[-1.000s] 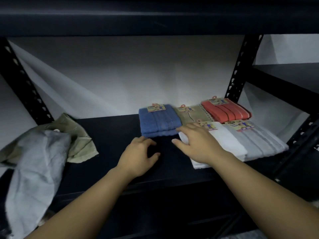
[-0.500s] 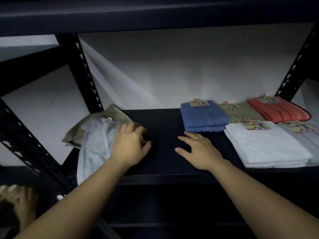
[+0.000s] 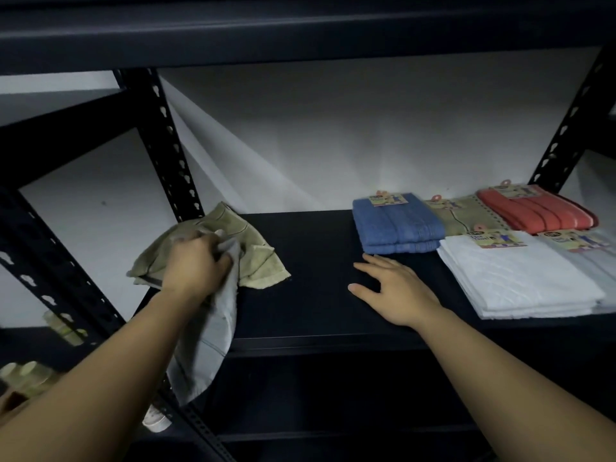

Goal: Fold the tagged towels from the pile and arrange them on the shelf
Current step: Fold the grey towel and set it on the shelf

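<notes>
At the left end of the dark shelf [image 3: 310, 305] lies the loose pile: a crumpled olive towel [image 3: 256, 261] with a grey towel [image 3: 210, 338] on it, draping over the shelf's front edge. My left hand [image 3: 195, 268] grips the grey towel near its top. My right hand [image 3: 396, 290] rests flat on the bare shelf, fingers spread, just in front of a folded blue towel [image 3: 398, 225]. To the right lie folded tagged towels: an olive one [image 3: 463, 215], a red one [image 3: 540, 211], a white one [image 3: 520, 278] and a pale grey one [image 3: 596, 258] at the frame edge.
A black perforated upright [image 3: 166, 151] rises behind the pile, another [image 3: 563, 128] at the back right. A diagonal brace [image 3: 56, 261] crosses at the left. The upper shelf board [image 3: 300, 28] hangs overhead. Pale items [image 3: 26, 375] sit low at the left.
My left hand has reached left from the shelf's middle onto the pile and closed on the grey towel. My right hand left the white towel and settled on the bare shelf. The view swung left.
</notes>
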